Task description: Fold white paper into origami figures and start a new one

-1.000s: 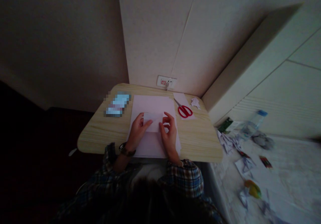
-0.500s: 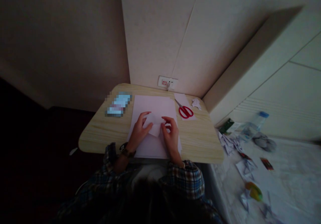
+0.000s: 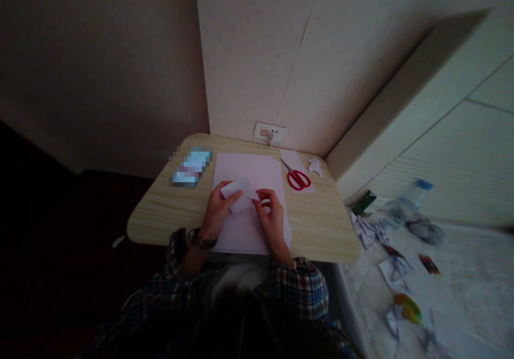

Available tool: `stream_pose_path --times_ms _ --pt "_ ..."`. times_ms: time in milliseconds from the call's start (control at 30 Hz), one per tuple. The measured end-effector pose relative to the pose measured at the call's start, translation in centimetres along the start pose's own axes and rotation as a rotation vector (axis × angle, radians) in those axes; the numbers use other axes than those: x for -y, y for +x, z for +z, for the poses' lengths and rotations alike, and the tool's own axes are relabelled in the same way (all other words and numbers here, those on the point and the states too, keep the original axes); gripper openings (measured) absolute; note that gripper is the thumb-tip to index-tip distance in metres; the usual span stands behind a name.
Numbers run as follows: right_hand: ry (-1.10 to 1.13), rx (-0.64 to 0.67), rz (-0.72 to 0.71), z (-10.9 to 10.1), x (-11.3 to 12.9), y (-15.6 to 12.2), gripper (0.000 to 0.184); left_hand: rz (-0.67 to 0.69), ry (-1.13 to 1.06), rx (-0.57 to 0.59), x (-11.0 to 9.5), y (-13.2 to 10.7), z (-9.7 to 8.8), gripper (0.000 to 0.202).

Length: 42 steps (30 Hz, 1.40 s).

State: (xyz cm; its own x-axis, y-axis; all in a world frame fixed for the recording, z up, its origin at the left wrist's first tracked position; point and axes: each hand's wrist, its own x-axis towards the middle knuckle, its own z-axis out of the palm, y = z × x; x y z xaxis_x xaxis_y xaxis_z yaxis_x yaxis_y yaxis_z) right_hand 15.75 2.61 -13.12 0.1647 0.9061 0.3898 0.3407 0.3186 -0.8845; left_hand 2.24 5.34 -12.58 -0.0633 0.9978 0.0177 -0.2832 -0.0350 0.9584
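Note:
A small folded piece of white paper (image 3: 240, 202) is held between my two hands, just above a stack of white sheets (image 3: 249, 167) on the small wooden table (image 3: 321, 230). My left hand (image 3: 216, 209) grips its left side, thumb on top and fingers beneath. At its right corner, my right hand (image 3: 270, 214) pinches the paper between thumb and fingertips. To the right of the stack lie red-handled scissors (image 3: 297, 178), partly on another piece of white paper (image 3: 293, 158). A small folded paper shape (image 3: 315, 166) sits beside them.
A phone with a lit, blurred screen (image 3: 191, 167) lies at the table's left. Behind the table is a wall with a socket (image 3: 270, 133). On the bed (image 3: 474, 273) at right are a plastic bottle (image 3: 409, 203), several folded papers (image 3: 365, 233) and a yellow-green object (image 3: 408, 309).
The folded paper has turned and tilted in my hands. My left hand has shifted slightly left and closed further on it, and my right fingers now pinch its right corner.

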Motion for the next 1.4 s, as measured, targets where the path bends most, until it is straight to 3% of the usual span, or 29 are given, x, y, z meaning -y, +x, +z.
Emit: stream_pose_path --times_ms 233,367,600,833,1200,1400 --pt "-0.212 -0.080 -0.159 -0.2 0.1 -0.1 0.013 0.006 0.005 0.008 0.1 0.0 0.1 0.043" --pt "-0.284 -0.118 -0.172 -0.1 0.2 -0.2 0.010 0.038 0.028 -0.009 -0.1 -0.1 0.2 0.038" --pt "-0.258 -0.107 -0.135 -0.1 -0.1 -0.1 0.007 0.055 0.049 -0.022 0.0 0.0 0.1 0.035" --pt "-0.219 -0.101 -0.233 -0.1 0.1 -0.1 0.005 0.073 0.023 -0.072 0.0 0.1 0.1 0.032" --pt "-0.165 -0.072 -0.258 -0.4 0.8 -0.2 0.012 0.011 0.085 -0.046 -0.2 0.0 0.1 0.033" --pt "-0.175 -0.058 -0.249 -0.5 0.9 -0.3 0.023 0.022 0.146 0.044 -0.3 -0.1 0.2 0.032"
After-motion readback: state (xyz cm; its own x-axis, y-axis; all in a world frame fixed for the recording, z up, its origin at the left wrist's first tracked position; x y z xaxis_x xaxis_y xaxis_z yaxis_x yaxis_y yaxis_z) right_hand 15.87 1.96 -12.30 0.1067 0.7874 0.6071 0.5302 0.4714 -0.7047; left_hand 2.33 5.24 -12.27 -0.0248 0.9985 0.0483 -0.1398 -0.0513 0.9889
